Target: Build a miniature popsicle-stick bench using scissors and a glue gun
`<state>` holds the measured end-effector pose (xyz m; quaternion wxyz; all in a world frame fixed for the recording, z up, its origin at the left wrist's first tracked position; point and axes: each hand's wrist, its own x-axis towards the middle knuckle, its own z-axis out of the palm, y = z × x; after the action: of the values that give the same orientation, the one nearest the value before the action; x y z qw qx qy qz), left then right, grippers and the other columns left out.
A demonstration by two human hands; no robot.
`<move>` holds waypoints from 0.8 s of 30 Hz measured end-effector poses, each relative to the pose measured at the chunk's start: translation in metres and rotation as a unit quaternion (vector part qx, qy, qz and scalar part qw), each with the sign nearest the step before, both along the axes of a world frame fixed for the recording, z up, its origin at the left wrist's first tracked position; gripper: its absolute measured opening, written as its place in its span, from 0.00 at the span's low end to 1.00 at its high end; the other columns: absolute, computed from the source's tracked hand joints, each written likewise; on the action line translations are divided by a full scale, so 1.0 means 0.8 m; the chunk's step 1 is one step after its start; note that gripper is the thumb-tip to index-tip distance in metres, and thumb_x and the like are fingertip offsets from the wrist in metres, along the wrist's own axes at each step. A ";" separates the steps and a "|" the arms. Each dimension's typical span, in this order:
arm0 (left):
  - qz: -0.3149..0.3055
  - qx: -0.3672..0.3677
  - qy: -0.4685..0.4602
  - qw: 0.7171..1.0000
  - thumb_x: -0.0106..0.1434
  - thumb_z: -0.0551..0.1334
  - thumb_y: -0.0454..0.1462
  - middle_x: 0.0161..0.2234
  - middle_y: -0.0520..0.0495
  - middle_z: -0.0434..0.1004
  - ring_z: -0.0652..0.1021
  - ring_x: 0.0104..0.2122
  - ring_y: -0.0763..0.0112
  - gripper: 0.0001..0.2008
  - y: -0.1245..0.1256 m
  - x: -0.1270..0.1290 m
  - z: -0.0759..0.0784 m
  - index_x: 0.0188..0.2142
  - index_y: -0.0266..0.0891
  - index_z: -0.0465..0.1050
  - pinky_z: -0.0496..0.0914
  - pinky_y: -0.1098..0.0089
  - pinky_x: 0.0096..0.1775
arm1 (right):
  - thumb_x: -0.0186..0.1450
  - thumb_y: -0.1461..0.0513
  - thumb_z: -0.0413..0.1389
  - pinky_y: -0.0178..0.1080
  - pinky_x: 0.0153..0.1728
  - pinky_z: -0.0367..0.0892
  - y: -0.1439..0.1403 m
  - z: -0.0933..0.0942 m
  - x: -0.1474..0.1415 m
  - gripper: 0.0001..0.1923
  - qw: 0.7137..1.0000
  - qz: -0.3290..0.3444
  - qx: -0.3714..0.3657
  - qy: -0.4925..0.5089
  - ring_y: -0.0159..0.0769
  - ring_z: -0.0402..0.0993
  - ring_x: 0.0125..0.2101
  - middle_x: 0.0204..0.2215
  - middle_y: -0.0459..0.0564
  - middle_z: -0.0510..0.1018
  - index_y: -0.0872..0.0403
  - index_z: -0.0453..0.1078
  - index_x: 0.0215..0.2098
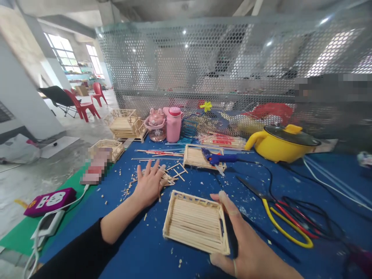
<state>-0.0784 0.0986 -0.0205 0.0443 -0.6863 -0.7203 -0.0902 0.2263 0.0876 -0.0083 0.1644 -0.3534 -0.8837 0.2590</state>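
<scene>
The left arm is covered from the elbow upward by a black sleeve [78, 254] of plain, smooth cloth, pushed back so its edge sits near the elbow and the forearm below it is bare. The left hand [148, 185] is bare: no glove, ring or watch shows, and its nails are short and unpainted. The right hand [244, 240] is also bare, with a thin pale band [235, 268] around the wrist. No sleeve shows on the right arm within the frame.
</scene>
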 end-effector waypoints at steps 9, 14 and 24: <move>-0.218 -0.015 -0.066 0.974 0.62 0.56 0.45 0.39 0.46 0.76 0.74 0.45 0.61 0.12 0.055 0.016 0.016 0.35 0.40 0.73 0.52 0.47 0.57 | 0.49 0.37 0.56 0.54 0.60 0.49 0.013 0.016 0.007 0.61 0.998 0.036 -0.011 0.050 0.55 0.47 0.63 0.66 0.59 0.47 0.52 0.30 0.68; -0.110 0.075 -0.134 0.982 0.66 0.50 0.41 0.42 0.44 0.76 0.74 0.44 0.68 0.15 0.083 -0.039 0.024 0.41 0.40 0.73 0.66 0.69 0.48 | 0.44 0.42 0.63 0.55 0.61 0.45 0.014 0.016 0.005 0.67 0.997 0.043 -0.061 -0.014 0.56 0.43 0.64 0.66 0.57 0.42 0.51 0.27 0.67; 0.001 -0.028 -0.095 0.995 0.55 0.58 0.33 0.33 0.46 0.80 0.77 0.36 0.67 0.09 0.152 -0.109 0.027 0.32 0.40 0.78 0.67 0.73 0.40 | 0.49 0.51 0.64 0.52 0.62 0.44 0.008 0.016 -0.007 0.63 0.997 0.021 -0.076 0.014 0.50 0.43 0.64 0.66 0.60 0.42 0.53 0.25 0.67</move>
<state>-0.1652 0.2199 0.0009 -0.0433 -0.6750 -0.7242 -0.1343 0.2205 0.0940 0.0045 0.1436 -0.3429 -0.8662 0.3339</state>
